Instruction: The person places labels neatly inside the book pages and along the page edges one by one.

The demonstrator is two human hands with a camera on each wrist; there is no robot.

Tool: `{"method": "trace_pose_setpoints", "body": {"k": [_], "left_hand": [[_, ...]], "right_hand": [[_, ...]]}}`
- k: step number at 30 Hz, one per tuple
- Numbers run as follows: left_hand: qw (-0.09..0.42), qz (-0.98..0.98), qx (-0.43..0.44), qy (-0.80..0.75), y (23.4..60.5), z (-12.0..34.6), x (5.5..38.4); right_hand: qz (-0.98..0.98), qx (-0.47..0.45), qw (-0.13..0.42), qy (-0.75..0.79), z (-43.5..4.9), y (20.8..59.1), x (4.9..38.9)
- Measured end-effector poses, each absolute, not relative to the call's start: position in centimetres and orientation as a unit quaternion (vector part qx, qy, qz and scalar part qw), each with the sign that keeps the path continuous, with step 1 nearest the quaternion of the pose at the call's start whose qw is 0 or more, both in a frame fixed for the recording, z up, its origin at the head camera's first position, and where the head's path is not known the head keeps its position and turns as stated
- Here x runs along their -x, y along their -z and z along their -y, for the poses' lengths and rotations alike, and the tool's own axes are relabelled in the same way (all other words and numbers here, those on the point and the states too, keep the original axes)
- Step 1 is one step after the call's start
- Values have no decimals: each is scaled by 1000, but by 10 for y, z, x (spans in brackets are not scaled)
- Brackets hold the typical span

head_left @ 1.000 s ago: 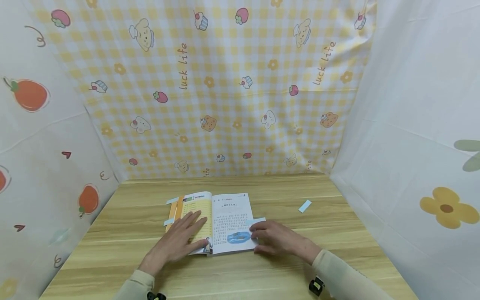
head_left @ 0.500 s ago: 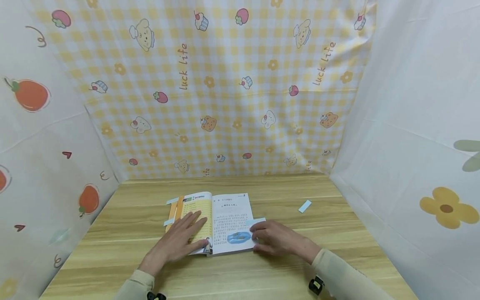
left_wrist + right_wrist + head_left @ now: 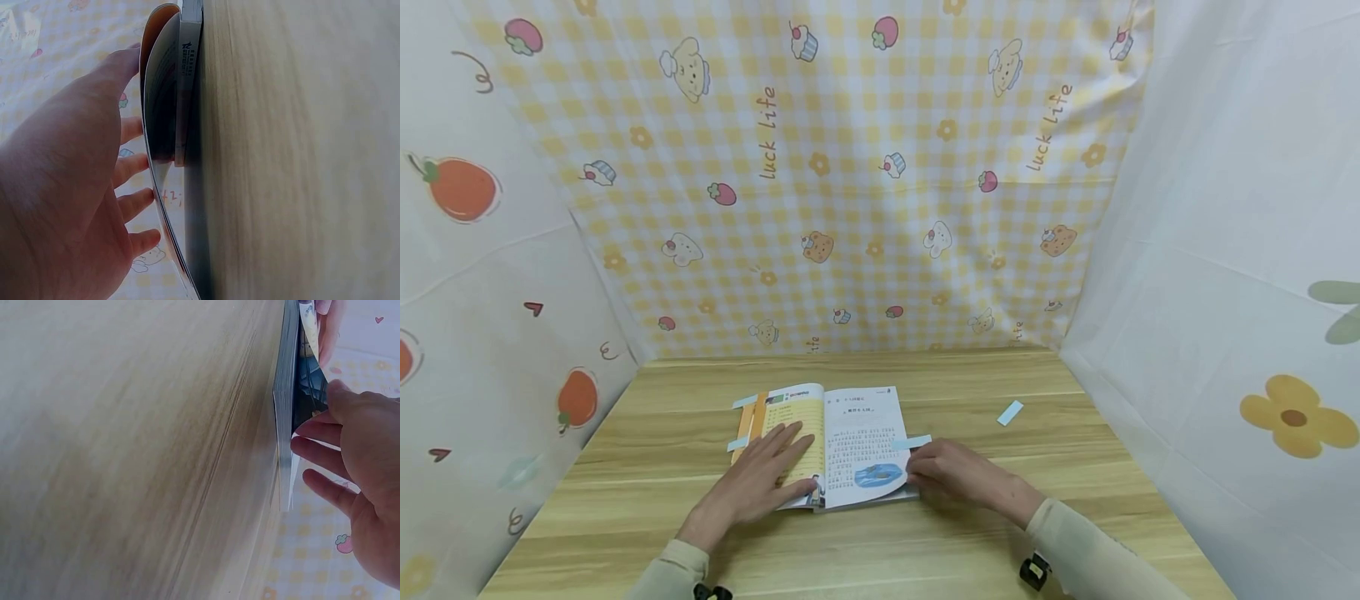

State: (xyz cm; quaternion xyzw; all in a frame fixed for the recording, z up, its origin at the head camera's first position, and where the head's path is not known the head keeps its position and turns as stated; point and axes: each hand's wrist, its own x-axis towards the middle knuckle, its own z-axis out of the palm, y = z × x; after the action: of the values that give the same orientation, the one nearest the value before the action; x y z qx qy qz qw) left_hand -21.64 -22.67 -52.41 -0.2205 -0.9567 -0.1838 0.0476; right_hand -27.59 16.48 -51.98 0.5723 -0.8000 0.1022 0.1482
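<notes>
An open book [image 3: 861, 412] lies on the wooden table, its left page yellow and its right page white with print and a blue picture. My left hand [image 3: 758, 482] rests on the left page, fingers spread; in the left wrist view its fingertips touch the bowed pages [image 3: 156, 169]. With thumb and fingers, my right hand [image 3: 958, 473] pinches the lower outer corner of the right page, which curls up off the page below. The right wrist view shows a dark picture [image 3: 308, 387] beneath the lifted page. A pale blue sticky tab [image 3: 912, 442] sticks out just above the right fingers.
Two more pale blue tabs [image 3: 737, 444] project from the book's left edge. A loose pale blue strip [image 3: 1010, 412] lies on the table [image 3: 1045, 467] to the right. Printed cloth [image 3: 850, 208] hangs behind and at both sides.
My right fingers have drawn together and shifted slightly right, and the right page's lower corner has lifted, baring the page below. The left hand has stayed put.
</notes>
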Motion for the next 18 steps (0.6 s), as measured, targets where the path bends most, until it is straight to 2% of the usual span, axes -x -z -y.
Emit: {"method": "trace_pose_setpoints", "body": {"k": [10, 18], "left_hand": [[47, 957, 219, 185, 522, 227, 216], [50, 956, 222, 187, 525, 227, 217]], "right_hand": [[773, -580, 255, -33, -166, 520, 273], [792, -550, 254, -80, -166, 519, 271]]}}
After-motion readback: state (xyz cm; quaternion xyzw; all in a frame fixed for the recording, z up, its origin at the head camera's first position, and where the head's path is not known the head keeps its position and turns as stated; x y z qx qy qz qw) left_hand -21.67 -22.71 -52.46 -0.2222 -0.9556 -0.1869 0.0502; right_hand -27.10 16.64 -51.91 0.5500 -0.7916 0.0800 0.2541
